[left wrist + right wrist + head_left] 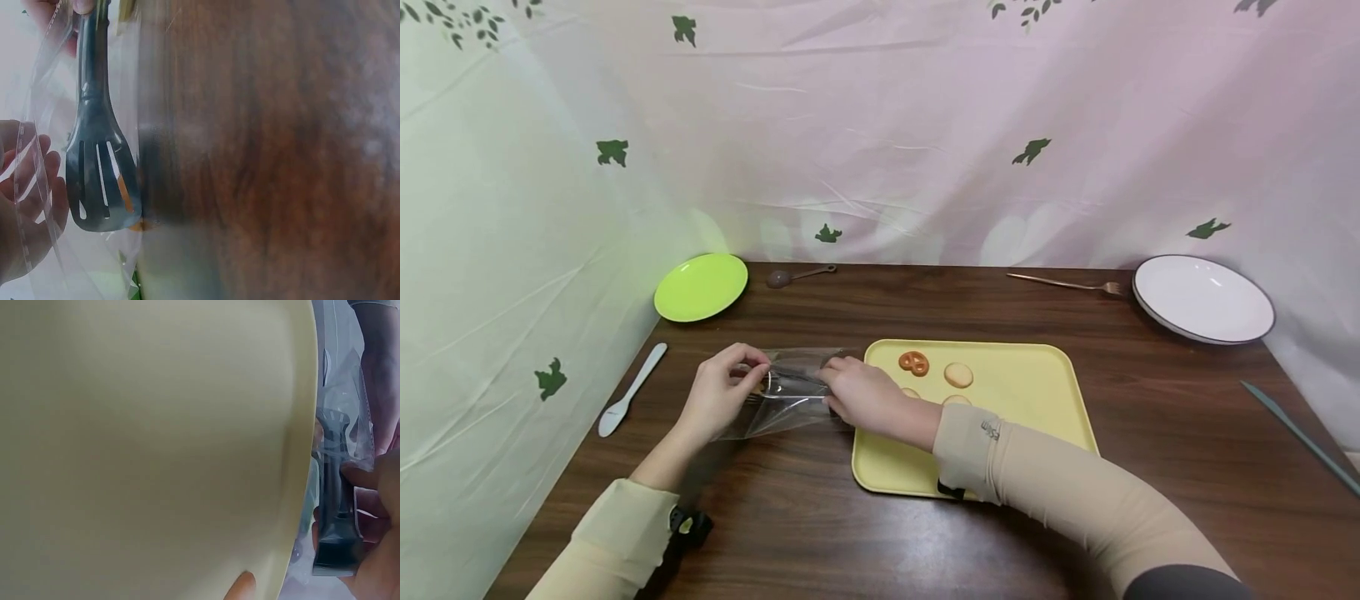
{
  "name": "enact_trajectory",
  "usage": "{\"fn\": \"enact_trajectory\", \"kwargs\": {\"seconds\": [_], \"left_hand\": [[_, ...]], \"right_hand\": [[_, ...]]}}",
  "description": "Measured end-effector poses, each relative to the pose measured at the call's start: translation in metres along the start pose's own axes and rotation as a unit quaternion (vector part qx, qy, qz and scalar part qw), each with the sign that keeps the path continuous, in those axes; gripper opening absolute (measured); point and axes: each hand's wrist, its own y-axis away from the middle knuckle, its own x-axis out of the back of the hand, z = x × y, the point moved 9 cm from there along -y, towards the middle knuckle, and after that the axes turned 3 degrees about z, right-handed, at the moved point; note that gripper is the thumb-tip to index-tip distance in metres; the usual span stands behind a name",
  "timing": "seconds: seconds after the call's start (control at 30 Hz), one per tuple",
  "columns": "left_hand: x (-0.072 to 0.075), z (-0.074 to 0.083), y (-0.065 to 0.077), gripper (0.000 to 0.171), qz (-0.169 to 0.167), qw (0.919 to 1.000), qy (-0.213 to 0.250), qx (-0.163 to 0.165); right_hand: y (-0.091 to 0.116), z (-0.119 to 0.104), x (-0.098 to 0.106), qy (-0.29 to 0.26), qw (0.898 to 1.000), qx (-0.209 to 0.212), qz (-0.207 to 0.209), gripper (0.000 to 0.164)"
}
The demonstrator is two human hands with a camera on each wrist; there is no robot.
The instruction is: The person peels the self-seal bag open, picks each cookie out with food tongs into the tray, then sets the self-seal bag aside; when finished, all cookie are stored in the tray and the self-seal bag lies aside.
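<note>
A clear plastic bag (pixel 775 421) stretches between both hands, left of the yellow tray (pixel 1026 400). My left hand (pixel 718 387) pinches the bag's edge between thumb and fingers. The right hand (pixel 868 392) grips dark tongs (pixel 94 112) by the handle, at the tray's left edge. The slotted head of the tongs lies within the bag's film, pointing to the left hand. An orange-brown piece (pixel 125 192) shows through its slots; most of it is hidden. On the tray are a pretzel (pixel 913 363) and several round cookies (pixel 958 375), some partly covered by the right arm.
A green plate (pixel 702 287) and a spoon (pixel 801 275) stand at the back left, a white spoon (pixel 632 390) at the left edge. At the right are a fork (pixel 1063 283), a white dish (pixel 1204 298) and a blue-grey knife (pixel 1300 433). Fabric walls enclose the table.
</note>
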Motion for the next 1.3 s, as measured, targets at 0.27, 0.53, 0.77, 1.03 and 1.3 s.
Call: {"fn": "enact_trajectory", "kwargs": {"seconds": [0.27, 0.53, 0.77, 1.03, 1.3], "left_hand": [[0.002, 0.003, -0.001, 0.006, 0.0, 1.0, -0.005, -0.005], [0.001, 0.005, -0.002, 0.005, -0.007, 0.9999, 0.006, 0.004], [0.002, 0.006, -0.001, 0.003, -0.009, 1.0, 0.004, 0.001], [0.002, 0.004, 0.002, 0.005, -0.01, 0.9999, -0.007, 0.007], [0.002, 0.004, 0.003, 0.007, -0.009, 0.9999, -0.012, -0.004]], "right_hand": [[0.009, 0.006, 0.008, 0.003, 1.0, 0.004, 0.004, 0.038], [0.03, 0.02, 0.019, -0.031, 0.999, 0.003, 0.016, 0.036], [0.054, 0.037, 0.033, -0.034, 0.999, 0.003, 0.041, 0.034], [0.092, 0.058, 0.052, -0.063, 0.996, -0.016, 0.069, 0.033], [0.136, 0.082, 0.08, -0.084, 0.991, -0.045, 0.092, 0.032]]}}
